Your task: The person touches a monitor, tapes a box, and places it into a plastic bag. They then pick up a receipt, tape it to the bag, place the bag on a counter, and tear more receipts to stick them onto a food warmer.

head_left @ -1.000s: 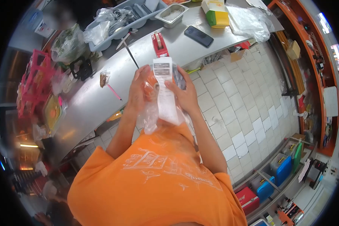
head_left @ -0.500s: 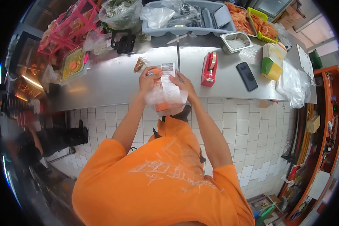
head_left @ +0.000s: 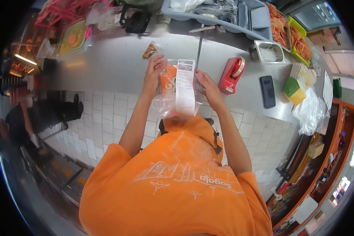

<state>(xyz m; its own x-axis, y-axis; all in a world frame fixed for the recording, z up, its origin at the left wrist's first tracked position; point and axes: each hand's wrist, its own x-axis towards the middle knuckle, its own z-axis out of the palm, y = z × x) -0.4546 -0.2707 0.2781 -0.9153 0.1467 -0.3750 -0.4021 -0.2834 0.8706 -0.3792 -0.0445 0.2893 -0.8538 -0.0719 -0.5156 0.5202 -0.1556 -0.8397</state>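
Note:
An orange packet with white lettering (head_left: 169, 80) lies inside a clear plastic bag (head_left: 164, 105) at the counter's front edge. A long printed receipt (head_left: 185, 87) covers the right part of the bag. My left hand (head_left: 152, 76) is at the bag's left side, fingers spread and slightly blurred. On the other side, my right hand (head_left: 209, 89) has its fingertips by the receipt's right edge, loosely bent and apart; whether they touch the bag is hard to tell. Beyond the left hand sits a small bag of brown food (head_left: 150, 50).
A red tape dispenser (head_left: 231, 76) and a dark phone (head_left: 267, 92) lie to the right on the metal counter (head_left: 114, 69). Behind are a grey-blue bin (head_left: 208, 19) and a metal container (head_left: 269, 52). Another person (head_left: 47, 114) is at far left.
Both hands have loosened from the bag and moved apart. The receipt now lies straight down the bag, showing more of the orange packet. The view has shifted and turned.

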